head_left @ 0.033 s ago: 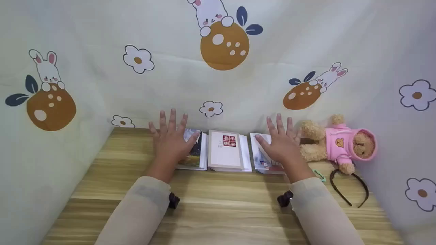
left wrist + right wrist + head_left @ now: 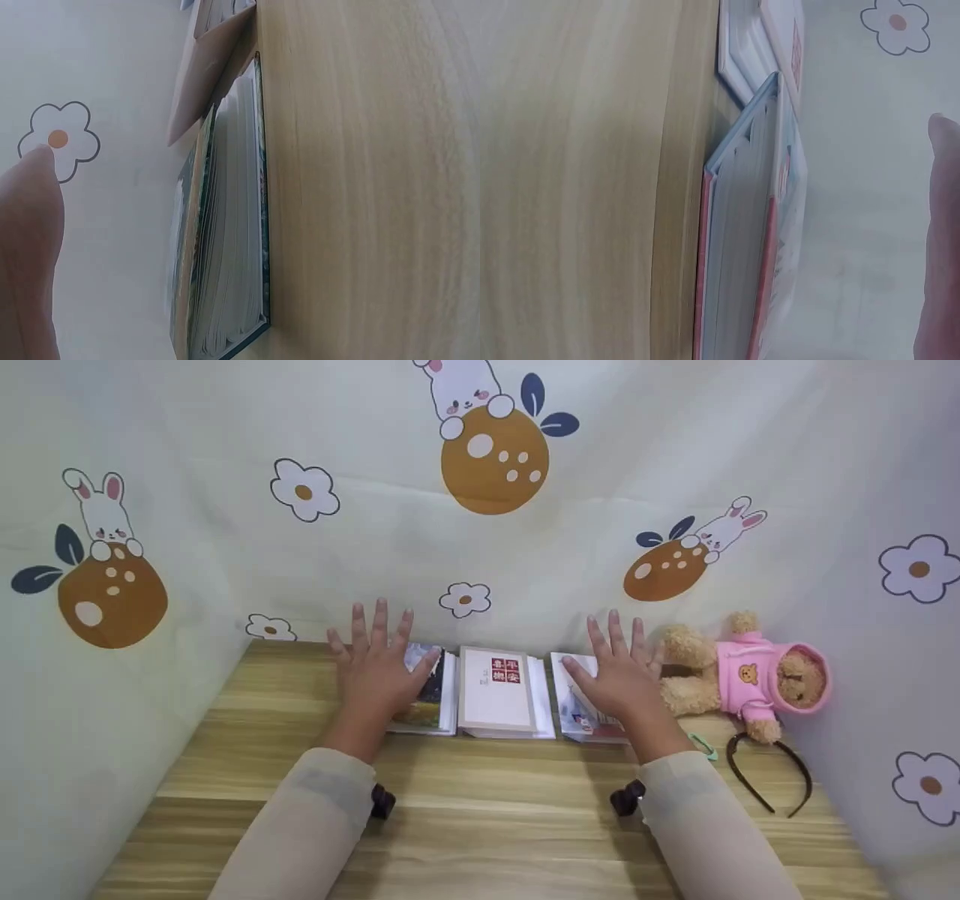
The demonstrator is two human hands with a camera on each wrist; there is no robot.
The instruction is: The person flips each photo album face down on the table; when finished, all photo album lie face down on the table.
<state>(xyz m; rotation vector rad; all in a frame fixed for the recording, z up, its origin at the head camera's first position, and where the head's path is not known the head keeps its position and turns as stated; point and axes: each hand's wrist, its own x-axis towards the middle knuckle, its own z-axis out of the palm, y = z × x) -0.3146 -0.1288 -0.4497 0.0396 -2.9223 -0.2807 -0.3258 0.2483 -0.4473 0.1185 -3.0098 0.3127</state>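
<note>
My left hand (image 2: 377,681) is spread with straight fingers over a thick book with a dark, picture-printed cover (image 2: 429,709), hiding part of it. In the left wrist view my thumb (image 2: 28,247) is apart from this book, whose page edges (image 2: 232,217) face the camera. My right hand (image 2: 628,684) is likewise spread over a white and blue book (image 2: 581,714) and covers its right part. The right wrist view shows that book's red-edged side (image 2: 742,225), apart from my thumb (image 2: 943,240). Between the hands lies a cream book (image 2: 487,701) with red printed characters.
On the right a teddy bear (image 2: 739,679) in a pink hoodie lies on its side. Nearer me are a dark headband (image 2: 799,765) and a small green hair clip (image 2: 705,747). Behind the wooden table (image 2: 495,810) hangs a cloth (image 2: 375,555) printed with rabbits and flowers.
</note>
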